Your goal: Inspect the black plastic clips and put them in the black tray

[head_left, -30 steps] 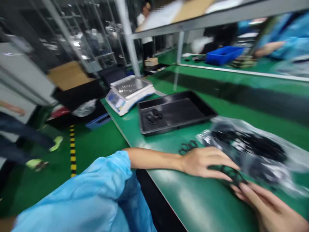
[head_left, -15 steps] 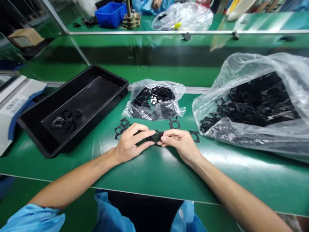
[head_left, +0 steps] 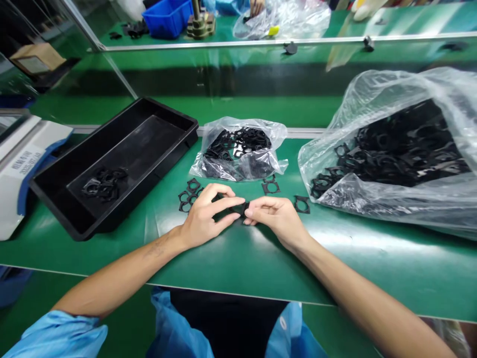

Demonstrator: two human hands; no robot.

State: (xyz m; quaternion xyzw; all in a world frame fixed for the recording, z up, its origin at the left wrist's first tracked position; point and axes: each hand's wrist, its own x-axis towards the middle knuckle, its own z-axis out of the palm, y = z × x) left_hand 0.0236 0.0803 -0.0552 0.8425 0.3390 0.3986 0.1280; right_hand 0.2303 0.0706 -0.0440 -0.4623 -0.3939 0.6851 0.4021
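Note:
Between my two hands, just above the green table, is a small black plastic part (head_left: 241,209), mostly covered by fingers. My left hand (head_left: 208,215) grips its left side between thumb and fingers. From the right, my right hand (head_left: 274,219) pinches the same part with thumb and forefinger. Several flat black ring-shaped plates (head_left: 185,195) lie beside my left hand. Beyond my right hand lies another black ring plate (head_left: 271,186), and one more square-edged plate (head_left: 302,204) rests to its right.
A black tray (head_left: 156,171) with several black parts stands at the left. A small clear bag (head_left: 238,171) of black ring plates lies ahead, a large clear bag (head_left: 372,204) of them at right. Across the divider are a blue bin (head_left: 167,20) and a co-worker's hand (head_left: 257,7).
The black part has turned between my fingers and shows less of its face. My left fingers have come closer to my right ones. The view has shifted slightly.

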